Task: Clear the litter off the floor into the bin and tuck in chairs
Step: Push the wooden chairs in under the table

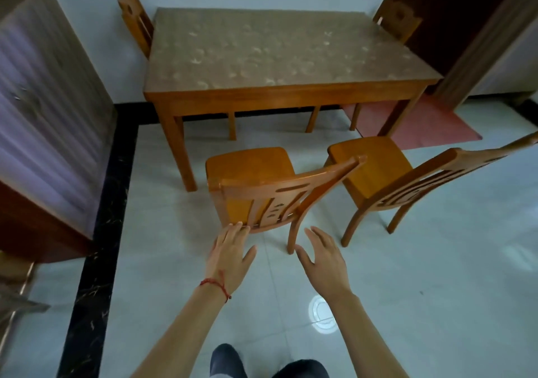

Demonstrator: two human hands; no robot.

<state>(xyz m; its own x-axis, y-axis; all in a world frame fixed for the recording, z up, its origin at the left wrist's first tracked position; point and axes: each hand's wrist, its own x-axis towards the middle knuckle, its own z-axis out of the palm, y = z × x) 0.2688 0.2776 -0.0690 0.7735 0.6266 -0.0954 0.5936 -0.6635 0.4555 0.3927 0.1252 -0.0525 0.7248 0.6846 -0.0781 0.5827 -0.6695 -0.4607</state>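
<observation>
While your left hand (230, 253) rests its spread fingertips (239, 226) on the top rail of the nearer chair (262, 185), your right hand (323, 256) hovers just beside that rail, apart from it; both grips are wide and hold nothing. That chair stands pulled out from the bench (279, 57), seat toward it, with a second chair (387, 173) angled just to its right. Two more chairs sit at the bench's far corners against the wall. No litter shows on the pale floor tiles (436, 290).
</observation>
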